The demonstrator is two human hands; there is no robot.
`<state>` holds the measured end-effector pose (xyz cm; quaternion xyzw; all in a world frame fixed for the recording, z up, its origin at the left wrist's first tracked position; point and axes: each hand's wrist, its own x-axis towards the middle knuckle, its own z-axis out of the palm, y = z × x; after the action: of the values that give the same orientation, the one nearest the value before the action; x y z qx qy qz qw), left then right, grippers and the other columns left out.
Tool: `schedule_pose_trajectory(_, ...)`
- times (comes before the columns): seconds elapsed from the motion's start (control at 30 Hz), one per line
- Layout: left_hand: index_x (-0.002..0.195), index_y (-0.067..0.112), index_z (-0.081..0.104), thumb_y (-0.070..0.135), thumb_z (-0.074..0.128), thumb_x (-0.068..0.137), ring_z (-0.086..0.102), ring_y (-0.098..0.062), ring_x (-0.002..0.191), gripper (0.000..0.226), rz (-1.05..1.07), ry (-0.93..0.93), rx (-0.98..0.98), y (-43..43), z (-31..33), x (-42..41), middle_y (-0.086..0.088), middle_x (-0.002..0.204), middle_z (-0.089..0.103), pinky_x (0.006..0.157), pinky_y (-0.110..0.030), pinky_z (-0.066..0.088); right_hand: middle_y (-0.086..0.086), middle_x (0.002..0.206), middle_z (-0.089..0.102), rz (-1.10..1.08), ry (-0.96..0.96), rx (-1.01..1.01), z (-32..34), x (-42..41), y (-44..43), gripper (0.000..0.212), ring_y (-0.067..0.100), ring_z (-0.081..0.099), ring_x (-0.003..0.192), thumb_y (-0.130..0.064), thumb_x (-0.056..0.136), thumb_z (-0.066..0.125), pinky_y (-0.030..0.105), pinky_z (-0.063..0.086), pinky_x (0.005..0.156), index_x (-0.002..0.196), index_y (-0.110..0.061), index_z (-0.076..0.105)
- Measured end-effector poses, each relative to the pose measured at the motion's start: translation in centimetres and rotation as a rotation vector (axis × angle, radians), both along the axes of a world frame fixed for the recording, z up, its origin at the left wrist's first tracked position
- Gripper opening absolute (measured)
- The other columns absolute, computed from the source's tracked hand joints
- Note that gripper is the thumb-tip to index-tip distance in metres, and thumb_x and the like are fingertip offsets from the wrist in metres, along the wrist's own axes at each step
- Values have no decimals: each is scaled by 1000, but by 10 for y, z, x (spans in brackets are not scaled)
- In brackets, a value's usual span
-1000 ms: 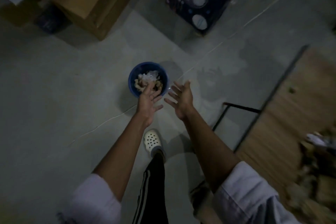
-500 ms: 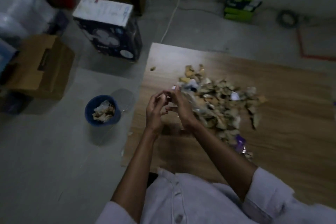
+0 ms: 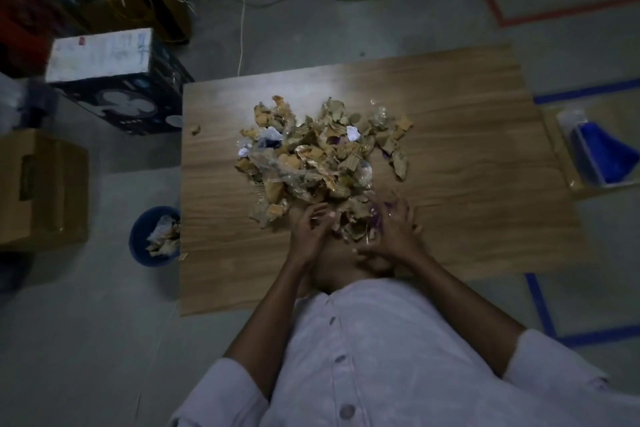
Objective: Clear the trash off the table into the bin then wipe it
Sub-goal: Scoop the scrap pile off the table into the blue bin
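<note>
On the middle of the rectangular wood-grain surface (image 3: 467,184) lies a loose heap of torn brown cardboard scraps, clear plastic wrap and white paper bits (image 3: 322,156). Both bare hands are at its near edge. The left grip (image 3: 308,230) has its fingers bent in against the closest scraps; whether they close round any piece I cannot tell, since that spot is dim and blurred. The right grip (image 3: 394,232) is wide, its fingers spread flat over scraps and a purple shred, its thumb pointing toward the left grip. One stray cardboard crumb (image 3: 195,129) sits apart near the surface's left edge.

Beside that left edge, on the grey floor, stands the round blue bin (image 3: 136,243), with scraps and crumpled wrap inside. Farther left is a plain brown cardboard box (image 3: 41,184), and beyond it a dark box printed with a fan (image 3: 117,104). To the right of the surface, a clear bottle of blue liquid (image 3: 602,152) lies on a flat piece of cardboard.
</note>
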<state>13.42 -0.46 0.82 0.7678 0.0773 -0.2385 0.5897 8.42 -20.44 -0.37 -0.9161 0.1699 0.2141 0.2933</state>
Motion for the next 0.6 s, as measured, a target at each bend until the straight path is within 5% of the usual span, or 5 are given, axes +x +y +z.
schedule_pose_trajectory(0.13,123,4,67,14,73,93,65,-7,95,32,-44,16,21,-12,-10,-12,-7,111,69,79,-17,52,0,167,-23,41,112,-144,4,-12,-6,141,39,-9,153,-61,42,97,78,28,104,154,-58,11)
schedule_pose_trajectory(0.3,129,7,63,17,73,93,62,-15,109,39,-66,22,3,-21,-15,-20,-6,120,65,88,-23,53,18,166,-15,28,78,-64,-1,-3,2,146,47,2,150,-61,48,96,60,28,115,158,-50,1)
schedule_pose_trajectory(0.4,133,9,61,20,73,93,64,-16,111,43,-32,71,-33,-25,-14,-17,-7,124,65,84,-17,53,23,164,-9,40,5,22,-8,17,16,137,48,9,147,-52,56,97,55,28,117,159,-51,6)
schedule_pose_trajectory(0.53,137,17,56,38,76,87,65,-23,118,57,18,180,-106,-32,-14,-7,-8,132,63,100,-43,55,19,159,6,149,-190,154,-16,32,21,106,46,26,144,-31,74,90,48,36,118,159,-36,26)
schedule_pose_trajectory(0.6,137,20,57,40,74,88,63,-21,121,55,37,149,-73,-31,-11,-3,-5,133,63,103,-44,52,17,161,6,167,-233,175,-10,38,13,105,44,24,147,-32,75,90,47,35,118,159,-36,28)
